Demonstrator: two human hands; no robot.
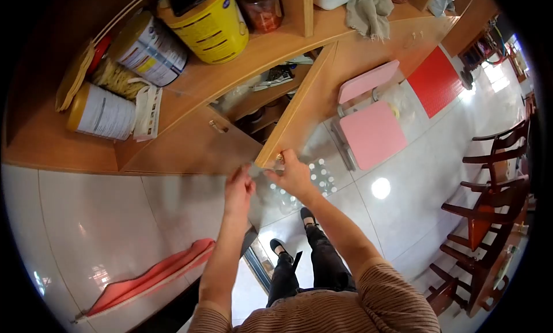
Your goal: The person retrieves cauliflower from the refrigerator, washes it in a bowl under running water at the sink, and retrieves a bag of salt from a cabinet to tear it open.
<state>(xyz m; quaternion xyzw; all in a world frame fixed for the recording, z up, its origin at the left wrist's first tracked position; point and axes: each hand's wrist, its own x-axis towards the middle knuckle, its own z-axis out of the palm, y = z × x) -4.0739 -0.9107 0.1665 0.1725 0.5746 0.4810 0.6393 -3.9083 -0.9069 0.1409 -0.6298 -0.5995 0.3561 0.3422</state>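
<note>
My right hand (295,177) is closed on the small metal handle (280,158) of a wooden cabinet door (305,108), which stands swung out from the cabinet. My left hand (238,190) is just left of the door's near edge, fingers loosely bent and apart, with nothing visible in them. Behind the door, the cabinet's open compartment shows shelves (271,100) with dark, shoe-like items on them. To the left, a second door (190,143) with its own metal handle (218,126) is closed.
Cans, a yellow tin (213,31) and a jar (259,10) stand on the cabinet's upper ledge. A pink folding chair (373,134) is right of the open door. A clear mat with white dots (322,177) lies near my feet; dark wooden chairs (489,206) stand at far right.
</note>
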